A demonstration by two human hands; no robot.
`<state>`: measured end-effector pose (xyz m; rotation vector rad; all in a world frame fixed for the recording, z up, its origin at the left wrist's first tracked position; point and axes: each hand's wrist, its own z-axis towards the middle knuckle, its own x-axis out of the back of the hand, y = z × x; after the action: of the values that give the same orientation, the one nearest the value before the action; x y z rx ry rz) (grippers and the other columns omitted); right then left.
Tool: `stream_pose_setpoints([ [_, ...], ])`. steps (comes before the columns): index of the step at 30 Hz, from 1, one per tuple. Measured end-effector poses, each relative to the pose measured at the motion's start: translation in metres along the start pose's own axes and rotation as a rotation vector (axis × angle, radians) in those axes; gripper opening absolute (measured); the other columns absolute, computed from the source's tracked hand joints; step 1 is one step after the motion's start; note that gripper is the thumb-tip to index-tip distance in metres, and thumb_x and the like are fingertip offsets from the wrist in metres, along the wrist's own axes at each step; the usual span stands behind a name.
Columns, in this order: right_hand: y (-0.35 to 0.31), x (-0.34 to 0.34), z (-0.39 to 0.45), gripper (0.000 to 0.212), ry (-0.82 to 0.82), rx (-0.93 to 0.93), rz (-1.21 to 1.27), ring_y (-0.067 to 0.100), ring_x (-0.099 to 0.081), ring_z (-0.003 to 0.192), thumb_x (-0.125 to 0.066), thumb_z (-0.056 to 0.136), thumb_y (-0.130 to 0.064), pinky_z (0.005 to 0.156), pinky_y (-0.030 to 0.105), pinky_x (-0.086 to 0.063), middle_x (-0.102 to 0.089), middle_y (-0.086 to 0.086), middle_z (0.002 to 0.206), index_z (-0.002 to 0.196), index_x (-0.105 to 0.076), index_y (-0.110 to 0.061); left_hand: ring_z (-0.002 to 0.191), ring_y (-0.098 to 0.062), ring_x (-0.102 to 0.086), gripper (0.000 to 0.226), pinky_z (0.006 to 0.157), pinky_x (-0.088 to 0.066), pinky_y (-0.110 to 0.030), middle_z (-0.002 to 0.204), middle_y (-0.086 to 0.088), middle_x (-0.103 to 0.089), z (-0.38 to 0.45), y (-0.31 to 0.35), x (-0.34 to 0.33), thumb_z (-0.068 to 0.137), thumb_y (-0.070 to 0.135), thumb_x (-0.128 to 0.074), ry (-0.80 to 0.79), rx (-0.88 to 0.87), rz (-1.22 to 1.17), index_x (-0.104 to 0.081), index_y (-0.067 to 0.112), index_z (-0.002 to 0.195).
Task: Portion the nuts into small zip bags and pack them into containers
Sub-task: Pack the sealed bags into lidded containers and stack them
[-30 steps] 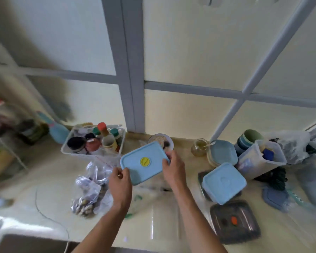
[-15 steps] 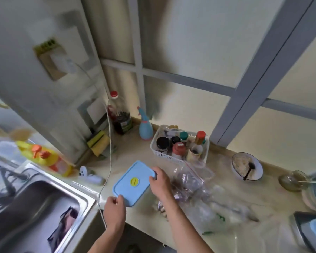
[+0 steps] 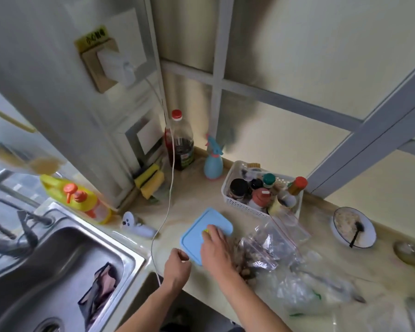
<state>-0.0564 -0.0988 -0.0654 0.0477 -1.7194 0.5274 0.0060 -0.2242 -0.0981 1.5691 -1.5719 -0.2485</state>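
A light blue container lid [image 3: 197, 232] with a yellow centre spot lies flat on the counter near its front edge. My right hand [image 3: 215, 248] rests on top of the lid, fingers over the yellow spot. My left hand [image 3: 176, 268] is at the lid's near left corner with fingers curled; whether it still holds the rim I cannot tell. Just right of the lid lie clear zip bags [image 3: 268, 245], some with brown nuts [image 3: 246, 271] in them.
A white basket of spice jars [image 3: 261, 192] stands behind the lid. A bowl with a spoon [image 3: 353, 227] sits to the right. On the left are a steel sink [image 3: 50, 271], a white cable [image 3: 168, 204], a controller [image 3: 137, 227], a dark bottle [image 3: 180, 142] and a spray bottle [image 3: 213, 161].
The lid went from being held up in both hands to lying flat on the counter. My right hand moved on top of it. The view swung left toward the sink.
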Motion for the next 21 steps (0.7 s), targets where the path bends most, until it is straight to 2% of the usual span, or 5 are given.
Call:
stream_pose_setpoints([
  [3,-0.013,-0.004,-0.005,0.059,-0.223,0.025,-0.066,0.03,-0.057,0.126,-0.077,0.077,-0.044,0.092,0.039,-0.056,-0.057,0.01,0.128,0.121,-0.065,-0.007,0.084,-0.023,-0.066,0.044,0.067,-0.052,-0.033,0.103,-0.008,-0.062,0.0,0.005,0.006,0.081,-0.007,-0.056,0.02,-0.049,0.015,-0.045,0.017,0.116],
  [7,-0.018,0.002,-0.006,0.065,-0.318,0.138,-0.356,0.048,-0.012,0.153,-0.046,0.105,-0.012,0.119,0.048,-0.03,-0.015,0.03,0.162,0.156,-0.012,0.009,0.096,-0.021,-0.066,0.077,0.07,-0.059,-0.029,0.123,-0.006,-0.06,0.013,0.001,0.009,0.077,-0.015,-0.052,-0.077,-0.263,-0.045,-0.039,0.027,0.142],
  [10,-0.017,0.006,0.0,0.058,-0.306,0.182,-0.452,0.051,-0.023,0.148,-0.043,0.104,-0.004,0.121,0.048,-0.027,-0.021,0.035,0.158,0.153,-0.018,0.013,0.1,-0.027,-0.066,0.104,0.079,-0.06,-0.039,0.14,-0.006,-0.043,0.021,-0.015,0.007,0.063,0.005,-0.067,-0.173,-0.3,0.005,-0.022,0.036,0.152],
  [14,-0.015,0.004,0.008,0.053,-0.327,0.236,-0.485,0.051,-0.035,0.142,-0.047,0.101,-0.005,0.123,0.052,-0.019,-0.033,0.037,0.15,0.148,-0.032,0.013,0.123,-0.025,-0.05,0.14,0.1,-0.051,-0.04,0.148,-0.002,-0.027,0.018,-0.018,0.0,0.053,0.037,-0.085,-0.219,-0.294,0.09,0.003,0.017,0.159],
  [21,-0.023,0.038,0.009,0.049,-0.44,0.237,-0.503,0.039,-0.041,0.137,-0.058,0.099,-0.013,0.113,0.042,-0.035,-0.046,0.026,0.144,0.141,-0.043,0.006,0.134,-0.027,-0.046,0.153,0.11,-0.043,-0.047,0.156,-0.003,-0.029,0.031,-0.031,-0.01,0.048,0.071,-0.089,-0.179,-0.347,0.082,0.007,0.024,0.158],
])
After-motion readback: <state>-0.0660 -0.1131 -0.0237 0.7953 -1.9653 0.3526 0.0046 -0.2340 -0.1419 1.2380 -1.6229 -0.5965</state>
